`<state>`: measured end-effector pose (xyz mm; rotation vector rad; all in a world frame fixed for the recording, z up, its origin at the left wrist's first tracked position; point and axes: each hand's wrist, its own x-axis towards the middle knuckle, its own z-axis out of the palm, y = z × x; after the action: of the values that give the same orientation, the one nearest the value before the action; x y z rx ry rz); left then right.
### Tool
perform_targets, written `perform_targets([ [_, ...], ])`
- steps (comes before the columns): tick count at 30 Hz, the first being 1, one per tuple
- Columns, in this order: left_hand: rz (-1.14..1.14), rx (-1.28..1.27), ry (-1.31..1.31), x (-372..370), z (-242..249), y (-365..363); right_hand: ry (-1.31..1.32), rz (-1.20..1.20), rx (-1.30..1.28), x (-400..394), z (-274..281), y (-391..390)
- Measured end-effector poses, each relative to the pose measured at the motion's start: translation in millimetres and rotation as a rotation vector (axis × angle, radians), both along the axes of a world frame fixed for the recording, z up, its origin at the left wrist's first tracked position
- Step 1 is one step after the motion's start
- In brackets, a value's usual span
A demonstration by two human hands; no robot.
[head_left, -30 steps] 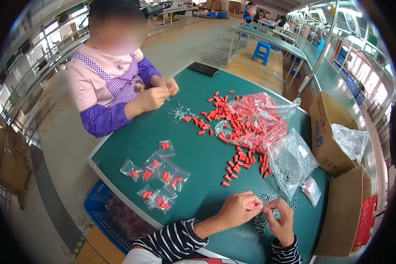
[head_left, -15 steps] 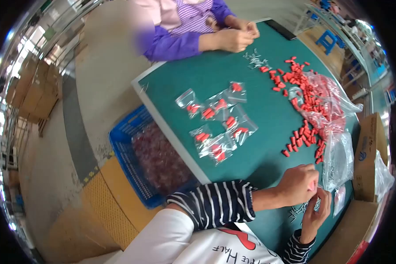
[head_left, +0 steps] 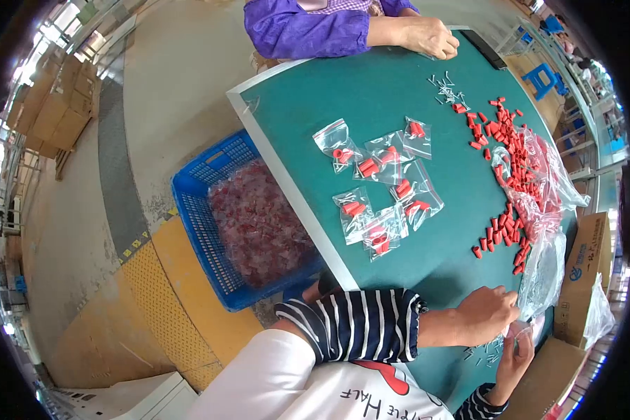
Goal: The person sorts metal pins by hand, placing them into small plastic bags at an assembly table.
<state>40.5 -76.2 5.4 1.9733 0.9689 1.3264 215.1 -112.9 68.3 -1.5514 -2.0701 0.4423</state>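
My left hand [head_left: 488,313] rests on the green table [head_left: 371,105] near its front right edge, fingers curled together; what they pinch is hidden. My right hand [head_left: 515,355] is just below it, fingers raised to meet the left fingertips at a small clear bag [head_left: 523,327]. Whether either hand grips anything is unclear. Small metal screws [head_left: 484,350] lie scattered under both hands. Loose red plastic plugs [head_left: 500,234] lie a little beyond the left hand. Several small clear bags filled with red plugs [head_left: 381,185] lie mid-table.
A large clear bag of red plugs [head_left: 535,178] and a clear bag of screws [head_left: 544,273] lie at the right. A blue crate of filled bags [head_left: 248,224] sits on the floor at the left. Another person's hand [head_left: 430,35] works at the far edge. A cardboard box [head_left: 582,269] stands right.
The view has swung further left and down, bringing the blue crate and floor into sight. My two hands stay together over the screws at the table's near edge.
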Motion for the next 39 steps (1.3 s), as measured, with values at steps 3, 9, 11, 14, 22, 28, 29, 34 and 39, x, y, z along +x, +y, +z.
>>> perform_targets([
  [3,-0.029,-0.031,0.076,1.1,-0.5,-1.7,0.056,-0.015,-0.019,-13.8,7.3,-4.7],
  [9,-0.048,-0.057,0.109,-7.9,-6.2,-2.7,-0.038,0.009,0.092,-9.1,0.8,-8.8],
  [11,-0.135,-0.083,0.188,-16.1,3.8,-0.1,-0.154,0.074,0.167,-2.1,-2.0,-9.4],
  [14,-0.293,-0.133,0.206,-24.6,18.0,-0.9,-0.231,0.165,0.184,-0.1,-3.4,-19.1],
  [22,-0.49,-0.142,0.324,-18.2,22.8,-5.1,-0.174,0.178,0.135,6.6,-15.1,-49.8],
  [28,-0.496,-0.252,0.167,-11.5,22.2,-5.9,0.03,0.093,0.122,7.9,-19.5,-62.2],
  [29,-0.485,-0.252,0.151,-11.7,21.2,-4.6,0.056,0.068,0.128,11.3,-17.3,-63.6],
  [34,-0.412,-0.26,0.089,-13.8,21.8,0.9,0.106,-0.223,0.193,54.5,-20.6,-62.3],
  [39,-0.395,-0.266,0.092,-13.9,21.8,0.2,-0.042,-0.518,0.078,103.6,-35.5,-39.4],
])
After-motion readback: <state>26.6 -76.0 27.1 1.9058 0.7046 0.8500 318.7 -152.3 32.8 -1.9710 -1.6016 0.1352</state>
